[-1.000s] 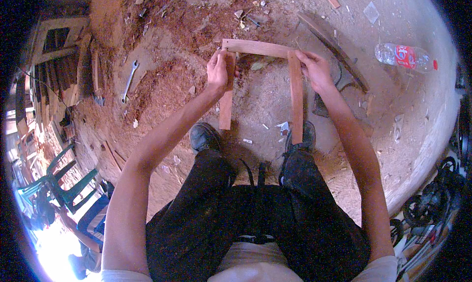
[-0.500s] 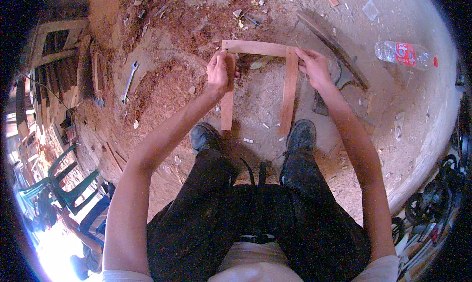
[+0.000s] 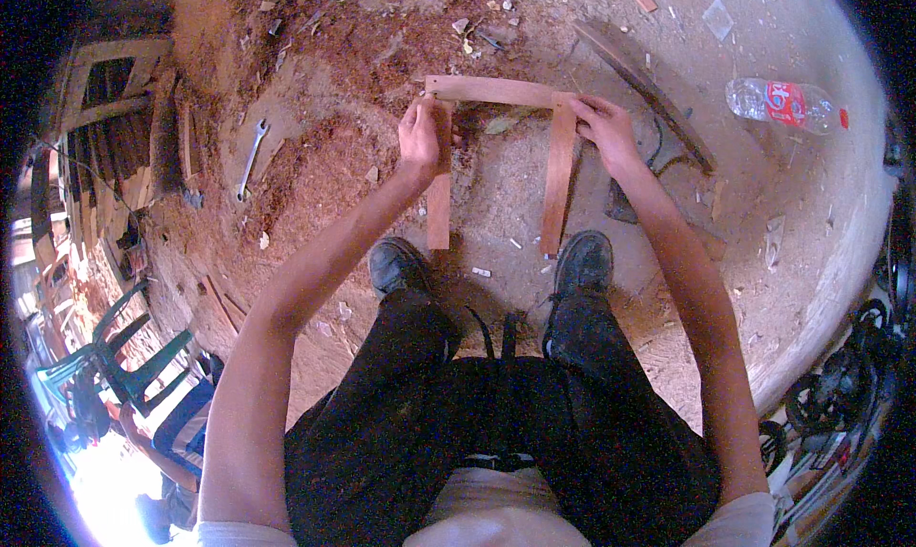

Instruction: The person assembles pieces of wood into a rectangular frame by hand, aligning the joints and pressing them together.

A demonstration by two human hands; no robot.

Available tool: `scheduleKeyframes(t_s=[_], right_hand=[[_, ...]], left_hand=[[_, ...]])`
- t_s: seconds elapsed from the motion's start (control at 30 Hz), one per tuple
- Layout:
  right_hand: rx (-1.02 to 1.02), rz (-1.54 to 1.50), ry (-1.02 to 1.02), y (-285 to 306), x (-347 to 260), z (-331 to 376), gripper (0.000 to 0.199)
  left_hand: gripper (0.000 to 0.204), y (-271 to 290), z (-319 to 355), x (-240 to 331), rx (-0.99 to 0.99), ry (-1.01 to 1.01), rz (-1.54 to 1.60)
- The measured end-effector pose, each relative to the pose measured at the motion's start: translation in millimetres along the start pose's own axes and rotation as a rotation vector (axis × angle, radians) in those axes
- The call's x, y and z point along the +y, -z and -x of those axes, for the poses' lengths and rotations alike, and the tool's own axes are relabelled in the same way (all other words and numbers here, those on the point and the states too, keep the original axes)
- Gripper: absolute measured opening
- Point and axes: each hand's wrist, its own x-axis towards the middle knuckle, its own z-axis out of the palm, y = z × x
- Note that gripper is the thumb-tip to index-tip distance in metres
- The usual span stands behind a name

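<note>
Between my hands is a U-shaped wooden frame (image 3: 496, 90), a crosspiece with two slats running from its ends toward my feet. My left hand (image 3: 420, 137) is closed round the left slat (image 3: 439, 208), close under the corner. At the opposite corner, my right hand (image 3: 603, 127) pinches the top of the right slat (image 3: 556, 189) by its outer edge. Some of the left hand's fingers are hidden behind the wood. Small dark spots show near the crosspiece's left end.
A wrench (image 3: 252, 161) lies on the dirt floor to the left. A dark curved plank (image 3: 649, 94) and a plastic bottle (image 3: 787, 104) lie to the right. Scrap wood (image 3: 105, 118) and a green chair (image 3: 143, 356) stand far left, with another person (image 3: 181, 433) beside the chair.
The wooden frame has shifted very slightly to the left and tilted a little, both hands moving with it. Both hands keep their hold.
</note>
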Motion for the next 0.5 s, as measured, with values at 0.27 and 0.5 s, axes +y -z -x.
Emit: scheduleKeyframes(t_s=[0.27,0.5], right_hand=[[0.108,-0.052,0.005,27,22,-8,0.033],[0.046,-0.207,-0.021,32,29,-16,0.025]], left_hand=[[0.031,12,-11,13,0.021,0.079,0.105],[0.032,-5,5,4,-0.061,-0.008,-0.026]])
